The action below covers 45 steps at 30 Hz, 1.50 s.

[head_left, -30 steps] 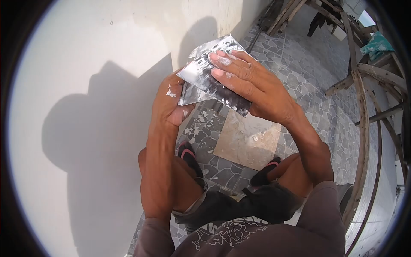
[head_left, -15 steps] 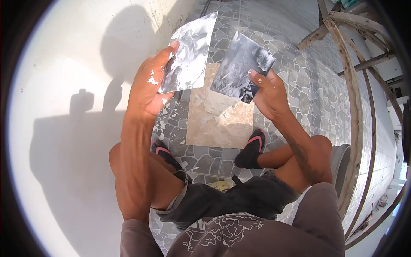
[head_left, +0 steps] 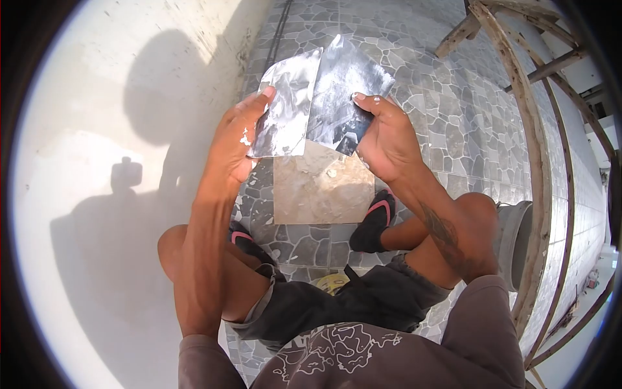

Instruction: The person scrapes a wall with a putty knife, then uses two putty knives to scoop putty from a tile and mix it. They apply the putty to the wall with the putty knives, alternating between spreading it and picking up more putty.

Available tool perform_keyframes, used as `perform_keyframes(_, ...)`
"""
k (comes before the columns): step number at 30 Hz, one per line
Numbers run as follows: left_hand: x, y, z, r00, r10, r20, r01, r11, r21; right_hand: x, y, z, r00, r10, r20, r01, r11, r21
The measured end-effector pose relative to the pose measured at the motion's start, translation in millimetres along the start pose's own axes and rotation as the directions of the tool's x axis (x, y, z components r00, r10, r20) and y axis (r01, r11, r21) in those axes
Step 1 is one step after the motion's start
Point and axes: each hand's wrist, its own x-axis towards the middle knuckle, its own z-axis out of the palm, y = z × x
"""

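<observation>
My left hand (head_left: 241, 129) grips a thin, flat, shiny sheet (head_left: 285, 107) smeared with white paste, thumb on its face and fingers behind. White flecks stick to the back of this hand. Opposite it, my right hand (head_left: 391, 133) pinches a darker grey flat sheet (head_left: 350, 81), streaked with white, thumb on top near its right edge. The two sheets meet or overlap along their inner edges. Beneath them a beige marbled tile (head_left: 321, 194) lies on the floor, with lumps of white paste on it.
A smooth pale wall (head_left: 78, 149) rises close on my left. Wooden scaffold poles (head_left: 528, 129) stand to my right, with a grey bucket (head_left: 515, 243) behind my right knee. Stone-patterned floor (head_left: 440, 129) stretches ahead, and white crumbs are scattered near my left foot.
My hands have come closer together, bringing the sheets edge to edge. The left sheet has moved down, and the right one has shifted left and slightly up.
</observation>
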Motion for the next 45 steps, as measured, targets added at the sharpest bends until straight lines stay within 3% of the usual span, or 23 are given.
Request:
perform_keyframes(4, 7, 3, -10, 1.000, 0.022, -0.009, -0.022, 1.000, -0.010, -6, 4, 0, 0.996, 0.062, 0.059, -0.064, 0.998, 0.024)
perform_keyframes(7, 11, 15, -28, 0.995, -0.090, -0.048, 0.092, 0.995, 0.041, -15, 7, 1, 0.990, 0.097, 0.099, -0.097, 0.995, -0.003)
perform_keyframes(10, 8, 20, -14, 0.962, 0.061, -0.268, -0.025, 0.990, 0.136, -23, 7, 3, 0.982, 0.123, 0.146, -0.123, 0.992, -0.007)
perform_keyframes(13, 14, 26, -30, 0.945, 0.075, -0.317, -0.035, 0.991, 0.131, -23, 7, -10, 0.975, 0.127, 0.183, -0.119, 0.991, -0.055)
perform_keyframes(14, 15, 29, -34, 0.925, 0.083, -0.370, -0.022, 0.986, 0.164, -16, 8, -23, 0.981, 0.161, 0.104, -0.150, 0.983, -0.108)
perform_keyframes(17, 9, 41, -53, 0.954, 0.067, -0.291, 0.013, 0.964, 0.266, 9, 13, -65, 0.993, 0.117, -0.027, -0.117, 0.901, -0.419)
perform_keyframes(19, 0, 39, -57, 0.964, 0.064, -0.256, 0.016, 0.953, 0.301, 22, 27, -91, 0.990, 0.032, -0.137, -0.133, 0.540, -0.831)
perform_keyframes(20, -7, 37, -54, 0.968, 0.065, -0.242, 0.017, 0.946, 0.323, 29, 35, -110, 0.996, 0.012, -0.086, -0.087, 0.215, -0.973)
perform_keyframes(21, -15, 36, -53, 0.971, 0.063, -0.230, 0.020, 0.939, 0.342, 34, 46, -131, 0.999, 0.019, -0.029, -0.026, -0.138, -0.990)
perform_keyframes(23, -23, 39, -59, 0.973, 0.059, -0.224, 0.036, 0.917, 0.398, 37, 79, -170, 1.000, 0.020, -0.020, -0.011, -0.361, -0.933)
perform_keyframes(25, -27, 43, -62, 0.975, 0.077, -0.207, 0.018, 0.907, 0.421, 36, 114, -210, 0.990, -0.042, -0.131, -0.137, -0.371, -0.918)
perform_keyframes(27, -33, 48, -64, 0.972, 0.123, -0.202, -0.029, 0.911, 0.412, 33, 156, -271, 0.920, -0.131, -0.369, -0.369, 0.026, -0.929)
perform_keyframes(28, -40, 52, -63, 0.974, 0.168, -0.155, -0.093, 0.910, 0.404, 28, 173, -293, 0.846, -0.103, -0.523, -0.480, 0.278, -0.832)
perform_keyframes(29, -39, 51, -69, 0.964, 0.176, -0.200, -0.086, 0.916, 0.391, 22, 188, -310, 0.754, -0.036, -0.655, -0.551, 0.507, -0.663)
perform_keyframes(32, -37, 48, -76, 0.935, 0.207, -0.287, -0.088, 0.922, 0.378, -1, 216, -335, 0.649, -0.127, -0.750, -0.514, 0.654, -0.555)
perform_keyframes(34, -41, 49, -64, 0.922, 0.249, -0.296, -0.117, 0.909, 0.399, -9, 222, -329, 0.839, -0.364, -0.406, -0.382, 0.139, -0.914)
perform_keyframes(35, -41, 52, -69, 0.965, 0.208, -0.162, -0.140, 0.926, 0.351, -11, 224, -320, 0.908, -0.378, -0.182, -0.258, -0.161, -0.953)
perform_keyframes(36, -40, 55, -74, 0.985, 0.171, -0.022, -0.157, 0.941, 0.299, -11, 220, -303, 0.950, -0.313, -0.014, -0.100, -0.263, -0.959)
perform_keyframes(38, -41, 58, -76, 0.989, 0.129, 0.071, -0.143, 0.955, 0.261, -6, 223, -280, 0.955, -0.227, 0.192, 0.067, -0.467, -0.882)
perform_keyframes(39, -39, 59, -71, 0.992, 0.121, 0.021, -0.122, 0.952, 0.281, -1, 226, -276, 0.942, -0.171, 0.290, 0.152, -0.554, -0.818)
perform_keyframes(40, -38, 57, -68, 0.990, 0.140, 0.002, -0.135, 0.951, 0.279, 0, 229, -271, 0.960, -0.066, 0.274, 0.163, -0.662, -0.731)
perform_keyframes(43, -40, 51, -57, 0.975, 0.221, 0.013, -0.218, 0.946, 0.238, 6, 238, -278, 0.884, 0.025, 0.466, 0.316, -0.767, -0.558)
perform_keyframes(45, -40, 54, -55, 0.971, 0.231, 0.056, -0.237, 0.944, 0.229, 10, 245, -291, 0.901, 0.169, 0.400, 0.348, -0.832, -0.431)
